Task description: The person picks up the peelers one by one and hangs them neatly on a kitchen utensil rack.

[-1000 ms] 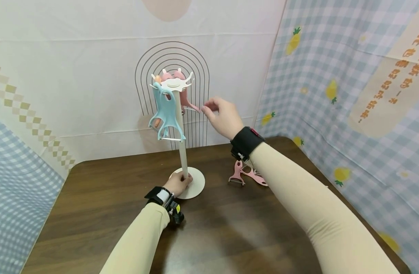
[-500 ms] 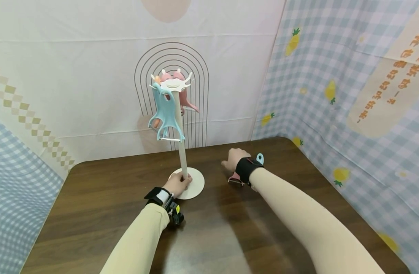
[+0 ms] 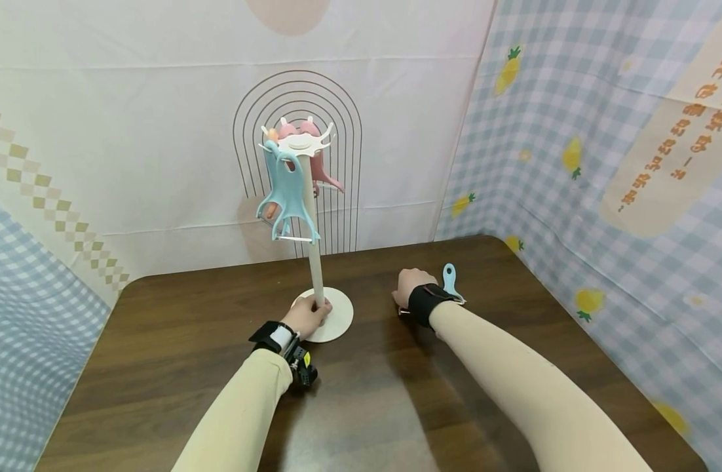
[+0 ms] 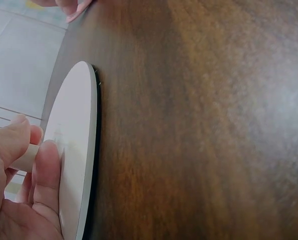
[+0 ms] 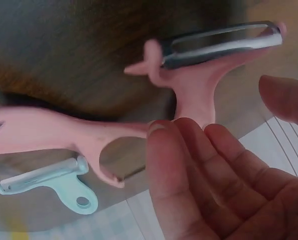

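A white rack [image 3: 314,265] stands upright on a round base [image 3: 340,321], and my left hand [image 3: 304,318] grips its pole just above that base. In the left wrist view, thumb and fingers [image 4: 47,167] curl round the pole. Light blue peelers [image 3: 291,196] and pink peelers [image 3: 318,167] hang from its hooks. To the right, my right hand [image 3: 413,288] is low over the table. In the right wrist view its fingers touch one pink peeler [image 5: 194,97] while the thumb stays apart. Another pink peeler [image 5: 48,130] lies close by.
A light blue peeler [image 3: 449,280] lies on the brown table [image 3: 208,367], just beyond the right wrist. An orange handle [image 3: 272,136] shows on the rack's left side. Patterned cloth [image 3: 408,118] hangs behind the table and along its right side.
My right hand has come down from beside the rack's hanging pink peeler to the peelers on the table, then shifted slightly right. The left hand stays on the pole.
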Tool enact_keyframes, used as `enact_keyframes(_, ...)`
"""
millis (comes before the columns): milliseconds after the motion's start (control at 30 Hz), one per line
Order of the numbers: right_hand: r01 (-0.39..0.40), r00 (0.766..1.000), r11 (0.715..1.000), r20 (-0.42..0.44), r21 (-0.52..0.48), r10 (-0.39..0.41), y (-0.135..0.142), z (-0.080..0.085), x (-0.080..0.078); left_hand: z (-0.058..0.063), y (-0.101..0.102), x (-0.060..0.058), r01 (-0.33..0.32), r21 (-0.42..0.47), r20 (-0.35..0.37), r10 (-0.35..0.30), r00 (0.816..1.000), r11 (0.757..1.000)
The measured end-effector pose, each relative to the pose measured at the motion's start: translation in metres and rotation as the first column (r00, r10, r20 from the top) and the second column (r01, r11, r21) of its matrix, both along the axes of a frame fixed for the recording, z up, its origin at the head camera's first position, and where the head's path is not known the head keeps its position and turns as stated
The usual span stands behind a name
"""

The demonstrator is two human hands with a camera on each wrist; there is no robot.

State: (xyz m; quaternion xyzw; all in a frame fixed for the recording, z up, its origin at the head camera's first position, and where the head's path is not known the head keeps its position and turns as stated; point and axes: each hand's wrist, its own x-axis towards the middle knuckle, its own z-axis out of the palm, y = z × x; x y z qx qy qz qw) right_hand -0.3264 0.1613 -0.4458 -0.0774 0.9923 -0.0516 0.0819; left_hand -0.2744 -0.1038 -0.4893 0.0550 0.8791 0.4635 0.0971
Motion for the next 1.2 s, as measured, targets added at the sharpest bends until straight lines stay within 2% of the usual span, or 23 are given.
enact_keyframes(267,0.012,0.998,0.999,0.053,0.046,-0.015,-0.003,-0.002,0.007,-0.001,-0.001,-0.002,-0.001,-0.004,0.011,0.001,1.000,1.000)
enact_keyframes(500,-0.039,0.999,0.996,-0.005,0.086,0.039,-0.011,0.000,0.014,0.003,0.001,0.001,0.007,-0.006,-0.032,-0.007,0.999,1.000)
enact_keyframes(767,-0.024,0.996,0.991,-0.086,0.131,0.035,-0.024,-0.001,0.019,0.003,0.000,0.001,-0.005,-0.023,-0.023,0.005,1.000,1.000)
enact_keyframes(967,-0.021,0.995,0.983,-0.092,0.180,0.038,-0.028,-0.005,0.018,0.004,0.000,0.001,-0.002,-0.037,-0.018,0.002,1.000,0.999)
enact_keyframes(1200,-0.029,0.992,0.985,-0.115,0.171,0.049,-0.026,0.000,0.024,0.003,0.000,0.001,-0.007,-0.038,-0.021,0.006,1.000,0.999)
